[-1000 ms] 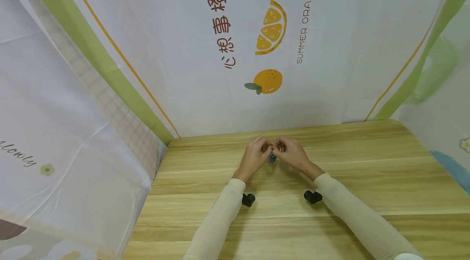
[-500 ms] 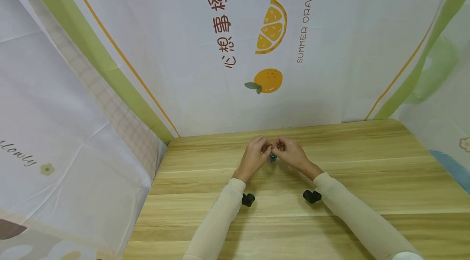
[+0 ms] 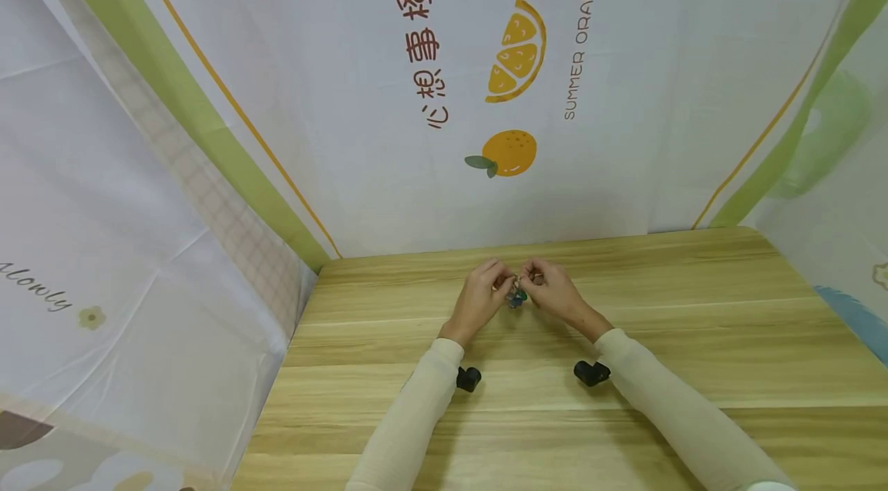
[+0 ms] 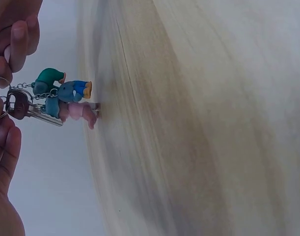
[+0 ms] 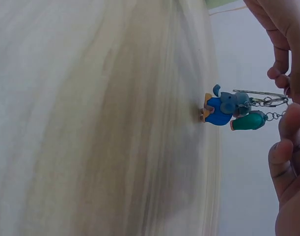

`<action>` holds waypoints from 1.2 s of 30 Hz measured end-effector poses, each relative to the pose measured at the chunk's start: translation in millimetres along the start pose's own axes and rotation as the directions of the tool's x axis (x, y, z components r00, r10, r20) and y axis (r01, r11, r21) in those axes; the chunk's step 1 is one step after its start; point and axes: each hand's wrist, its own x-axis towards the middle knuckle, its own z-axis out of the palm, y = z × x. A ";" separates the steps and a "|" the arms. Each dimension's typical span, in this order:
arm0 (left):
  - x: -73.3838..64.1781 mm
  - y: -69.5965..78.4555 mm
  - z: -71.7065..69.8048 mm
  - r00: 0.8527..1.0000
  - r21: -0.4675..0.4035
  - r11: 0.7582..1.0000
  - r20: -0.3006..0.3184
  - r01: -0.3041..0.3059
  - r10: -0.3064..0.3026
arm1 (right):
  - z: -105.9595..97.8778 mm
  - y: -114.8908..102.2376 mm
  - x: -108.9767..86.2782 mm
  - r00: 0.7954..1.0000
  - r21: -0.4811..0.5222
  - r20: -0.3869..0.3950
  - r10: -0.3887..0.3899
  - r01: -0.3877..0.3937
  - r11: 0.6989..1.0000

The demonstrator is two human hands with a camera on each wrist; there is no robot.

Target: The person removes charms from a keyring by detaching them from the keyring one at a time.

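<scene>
Both hands meet near the table's far edge in the head view, holding a bunch of keys and charms (image 3: 516, 299) by its ring. My left hand (image 3: 480, 293) pinches the metal ring at one side. The right hand (image 3: 552, 292) has its thumb and fingers on the other side of the ring. In the left wrist view a brown-headed key (image 4: 20, 107) hangs among a green charm (image 4: 49, 77), a grey-and-blue figure (image 4: 75, 91) and a pink figure (image 4: 80, 111), all on small chains. The right wrist view shows the blue figure (image 5: 221, 109) low over the tabletop. Fingers partly hide the ring.
The wood-grain table (image 3: 516, 429) runs up to a white printed cloth (image 3: 624, 167) behind the hands. More cloth (image 3: 139, 167) hangs at the left side. Black wrist-worn pieces (image 3: 469, 378) show by the cream sleeves (image 3: 414, 406).
The right fingertips have drawn slightly away to the right from the left ones. More of the ring and the green charm now shows between the hands.
</scene>
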 end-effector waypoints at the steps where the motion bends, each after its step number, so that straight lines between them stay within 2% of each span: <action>1: -0.1 -0.1 0.1 1.000 0.002 1.000 0.002 -0.001 0.001 | -0.4 -0.2 -0.1 1.000 0.006 0.008 0.006 -0.006 1.000; 5: -0.1 -0.6 0.8 1.000 0.009 1.000 0.000 -0.017 0.017 | -0.4 -0.5 -0.1 0.999 0.038 0.031 0.016 -0.017 0.999; 11: 0.3 -0.5 2.6 0.999 0.041 0.998 -0.016 -0.042 0.043 | 1.1 1.8 -0.5 1.000 0.061 0.022 0.019 -0.020 0.998; 21: 1.8 2.2 1.3 1.000 0.031 0.999 0.002 -0.024 0.024 | 1.1 0.9 -0.6 0.999 0.091 0.018 0.037 -0.039 0.995; 30: 3.6 6.6 2.5 0.998 0.049 0.997 -0.002 -0.062 0.062 | 0.0 2.5 -3.0 0.996 0.125 0.020 0.084 -0.086 0.988; 36: 2.1 5.3 2.5 0.999 0.050 0.998 -0.007 -0.049 0.050 | -0.5 5.5 -3.5 0.996 0.113 0.016 0.086 -0.087 0.990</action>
